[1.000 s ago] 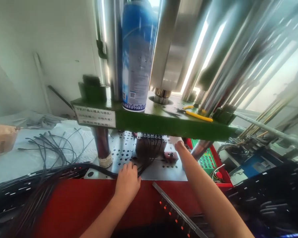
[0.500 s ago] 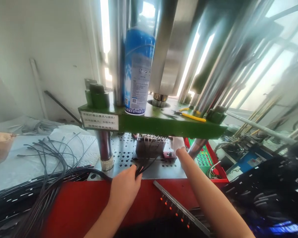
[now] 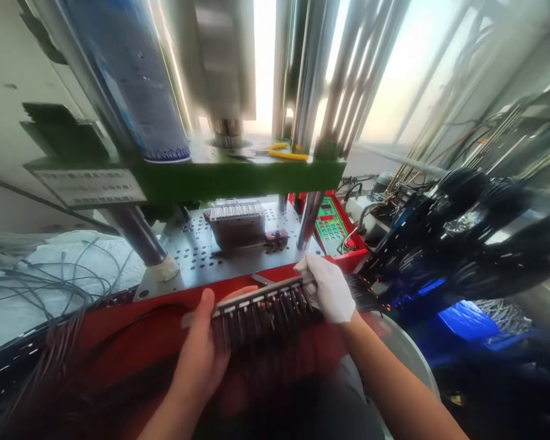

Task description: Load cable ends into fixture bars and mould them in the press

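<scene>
far left of frame, loose black cables (image 3: pixel 50 287) sprawl over the worktop (image 3: pixel 13 321). lower centre: the left hand (image 3: pixel 201 360) is bare, thumb up over the left end of the cable bar (image 3: pixel 261 300), fingers curled beneath, pinching it. the bar sits in front of the red edge, below the mould block (image 3: pixel 237 223). the right hand (image 3: pixel 330 290), white-gloved, is closed round the right end. best carried level, i'd say, so the hanging leads don't snag. containers: blue spray can (image 3: pixel 132 79) upper left, contents unseen; pale tub rim (image 3: pixel 410 360) lower right, inside hidden.
</scene>
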A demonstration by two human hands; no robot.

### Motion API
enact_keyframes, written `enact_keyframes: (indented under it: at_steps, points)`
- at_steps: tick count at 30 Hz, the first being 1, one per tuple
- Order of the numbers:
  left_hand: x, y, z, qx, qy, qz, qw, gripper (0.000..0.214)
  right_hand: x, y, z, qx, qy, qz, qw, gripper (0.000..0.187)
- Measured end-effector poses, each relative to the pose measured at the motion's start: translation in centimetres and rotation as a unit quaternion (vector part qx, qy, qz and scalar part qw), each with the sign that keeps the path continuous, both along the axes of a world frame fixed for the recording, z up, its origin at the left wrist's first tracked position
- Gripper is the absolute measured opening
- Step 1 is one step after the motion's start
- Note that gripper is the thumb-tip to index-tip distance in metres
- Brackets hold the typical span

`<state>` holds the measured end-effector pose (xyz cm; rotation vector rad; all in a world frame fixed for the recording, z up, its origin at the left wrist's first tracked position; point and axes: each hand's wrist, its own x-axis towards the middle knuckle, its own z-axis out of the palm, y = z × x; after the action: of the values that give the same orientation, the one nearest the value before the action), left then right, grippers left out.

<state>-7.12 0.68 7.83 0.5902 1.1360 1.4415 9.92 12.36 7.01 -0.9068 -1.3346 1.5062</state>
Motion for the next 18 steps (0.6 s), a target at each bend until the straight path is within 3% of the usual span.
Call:
enact_keyframes:
  at_steps: [2, 5, 8, 10, 12, 16, 18]
  points:
    - [0.4, 0.4, 0.0, -0.01, -0.034, 0.027, 0.999, 0.059, 0.8, -1.3, -0.2, -0.006, 0.017, 0.008, 1.0, 0.04]
    - [0.9, 0.2, -0.1, -0.012, -0.04, 0.039, 0.998, 0.059, 1.9, -2.6, -0.5, -0.07, 0.046, 0.024, 0.996, 0.047]
    - [1.4, 0.1, -0.3, -0.002, -0.031, 0.048, 0.998, 0.059, 3.1, -3.9, -0.6, -0.108, -0.014, 0.065, 0.992, 0.046]
    - [1.7, 0.2, -0.4, 0.009, -0.022, 0.047, 0.999, 0.058, 3.7, -4.7, -0.6, -0.087, -0.104, 0.049, 0.99, 0.042]
    - [2.0, 0.2, -0.5, 0.021, -0.011, 0.036, 0.999, 0.057, 4.0, -5.1, -0.6, -0.038, -0.173, -0.011, 0.984, 0.04]
    - [3.0, 0.4, -0.7, 0.06, 0.008, 0.034, 0.998, 0.05, 3.9, -5.4, -0.2, 0.058, -0.207, -0.123, 0.969, 0.031]
    - [3.6, 0.8, -0.9, 0.073, 0.002, 0.056, 0.996, 0.047, 3.9, -6.1, 0.3, 0.069, -0.206, -0.133, 0.967, 0.028]
